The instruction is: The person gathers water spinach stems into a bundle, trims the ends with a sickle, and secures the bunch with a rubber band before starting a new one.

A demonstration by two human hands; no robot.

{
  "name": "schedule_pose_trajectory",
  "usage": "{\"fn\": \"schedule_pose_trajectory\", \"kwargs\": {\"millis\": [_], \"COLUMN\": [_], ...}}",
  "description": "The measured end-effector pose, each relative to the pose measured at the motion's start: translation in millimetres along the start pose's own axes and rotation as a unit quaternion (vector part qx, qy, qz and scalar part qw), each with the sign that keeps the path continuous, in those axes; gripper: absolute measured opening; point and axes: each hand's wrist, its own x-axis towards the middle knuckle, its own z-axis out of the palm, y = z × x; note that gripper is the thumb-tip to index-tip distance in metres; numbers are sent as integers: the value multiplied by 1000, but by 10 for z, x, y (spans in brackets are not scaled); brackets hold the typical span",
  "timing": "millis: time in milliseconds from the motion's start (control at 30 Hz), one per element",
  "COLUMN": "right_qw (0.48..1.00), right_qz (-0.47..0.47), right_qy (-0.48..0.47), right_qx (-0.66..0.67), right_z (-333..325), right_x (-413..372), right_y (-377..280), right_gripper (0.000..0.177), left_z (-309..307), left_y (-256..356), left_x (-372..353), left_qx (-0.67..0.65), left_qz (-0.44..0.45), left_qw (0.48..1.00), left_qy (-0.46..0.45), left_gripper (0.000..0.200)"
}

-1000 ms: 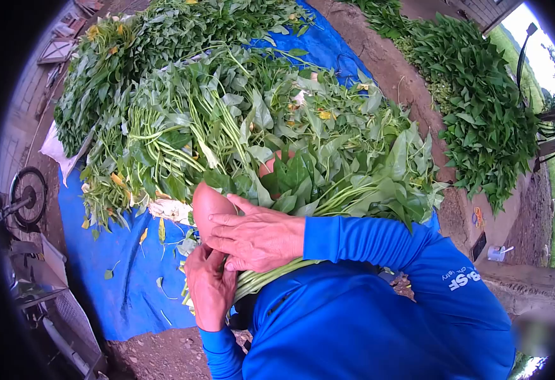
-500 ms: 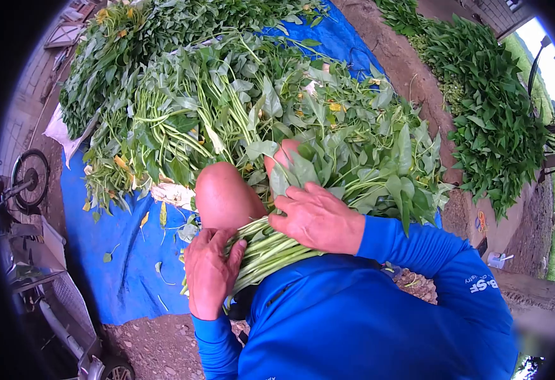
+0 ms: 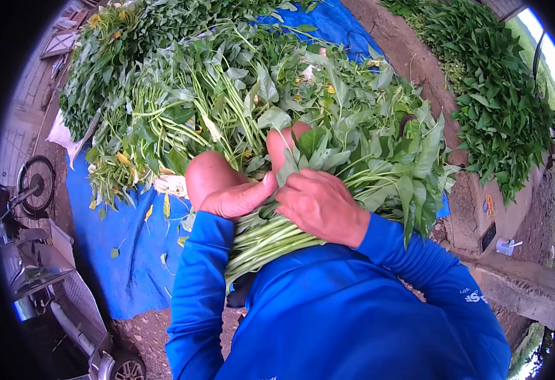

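A bundle of long green stems (image 3: 271, 239) lies across my lap, its leafy ends (image 3: 397, 174) pointing right. My right hand (image 3: 321, 206) rests over the middle of the bundle with its fingers curled round the stems and leaves. Close by on the left, my left hand (image 3: 242, 197) lies over the upper edge of the bundle beside my knee (image 3: 211, 174); its fingertips are hidden, so its hold is unclear. Beyond my knees spreads a large heap of leafy stems (image 3: 227, 95), some leaves yellow.
A blue tarp (image 3: 119, 253) lies under the heap. Another pile of greens (image 3: 496, 101) is at the right, near a white cup (image 3: 505, 246) and a concrete ledge (image 3: 524, 285). A motorbike (image 3: 68, 304) and a wheel (image 3: 35, 187) stand at the left.
My left hand has moved up and right from the stem ends to beside my right hand. My right hand has shifted slightly right and down. The view has shifted slightly.
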Motion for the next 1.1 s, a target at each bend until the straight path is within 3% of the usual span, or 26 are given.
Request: {"fn": "schedule_pose_trajectory", "kwargs": {"millis": [67, 100, 200, 300, 333, 467, 567, 667, 700, 767, 867, 933, 967, 1000, 1100], "right_qw": [990, 979, 936, 966, 985, 984, 974, 978, 977, 978, 978, 980, 979, 977, 971], "right_qz": [80, 116, 148, 64, -9, 42, 98, 84, 78, 70, 56, 50, 51, 54, 51], "right_qy": [-20, -29, 81, -136, -131, -147, -184, -182, -191, -187, -190, -186, -194, -201, -233], "right_qx": [112, 166, 308, 210, 112, -97, -85, -60, -51, -54, -61, -44, -47, -50, -36], "right_z": [-51, -76, -499, -740, -666, -626, -673, -612, -597, -591, -569, -496, -477, -461, -405], "right_x": [105, 154, 229, 56, -53, -350, -394, -481, -490, -457, -382, -409, -413, -423, -438], "right_y": [187, 245, 192, 63, 20, -207, -358, -295, -266, -263, -260, -224, -203, -184, -110], "right_gripper": [28, 31, 34, 34, 42, 70, 70, 69, 68, 61, 44, 23, 29, 35, 42], "left_z": [227, 334, 383, 371, 365, 349, 297, 60, 94, 261, 481, 458, 422, 241, 269], "left_y": [296, 398, 291, 295, 269, 109, 119, -286, -194, 170, 647, 612, 578, 100, 98], "left_x": [-258, -338, -333, -325, -306, -285, -221, -29, -40, -119, -201, -201, -179, -21, -12], "left_qx": [156, 154, 120, 104, 99, 96, 140, 155, 159, 163, 294, 250, 231, 133, 113], "left_qz": [-8, -38, -98, -117, -102, -83, -124, -103, -136, -199, -183, -137, -113, -34, -111], "left_qw": [985, 986, 986, 986, 987, 984, 974, 973, 970, 962, 935, 957, 966, 990, 987], "left_qy": [-78, -42, 58, 64, 78, 123, 127, 140, 123, 91, 76, 45, 29, 32, -3], "left_gripper": [97, 95, 85, 76, 77, 77, 73, 71, 70, 67, 63, 64, 65, 70, 72]}}
